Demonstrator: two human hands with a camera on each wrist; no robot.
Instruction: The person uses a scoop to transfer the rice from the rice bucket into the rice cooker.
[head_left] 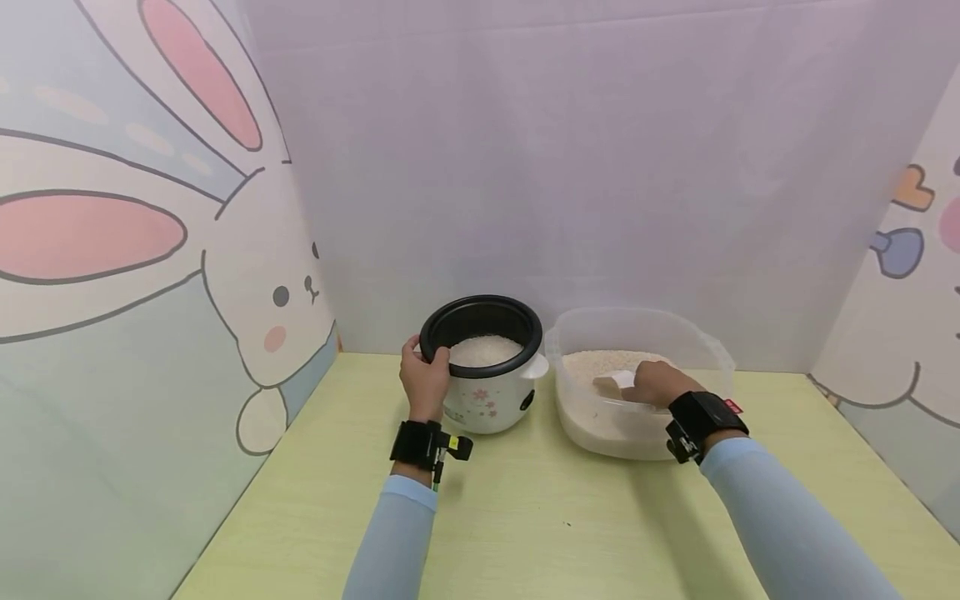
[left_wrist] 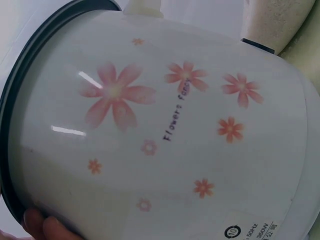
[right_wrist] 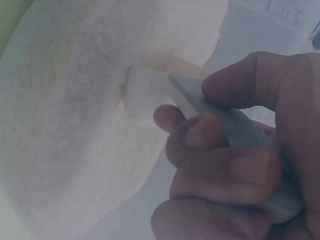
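A white rice cooker (head_left: 480,404) with pink flowers and a thick black rim stands at the centre back, lidless, with white rice (head_left: 483,352) inside. My left hand (head_left: 424,383) grips its left side at the rim, the thumb near the top edge; in the left wrist view only fingertips (left_wrist: 50,227) show against the body. To the right stands a translucent plastic tub (head_left: 637,321) holding rice (head_left: 588,367). Inside the tub my right hand (head_left: 658,385) holds a pale scoop (right_wrist: 235,130) by its handle, fingers curled round it. The scoop's front end touches the rice.
The cooker and tub stand side by side on a pale yellow-green table (head_left: 525,533). A lilac cloth backdrop (head_left: 562,167) rises behind them. Panels with cartoon rabbits (head_left: 262,292) border the left and right. Small dark specks lie on the table in front.
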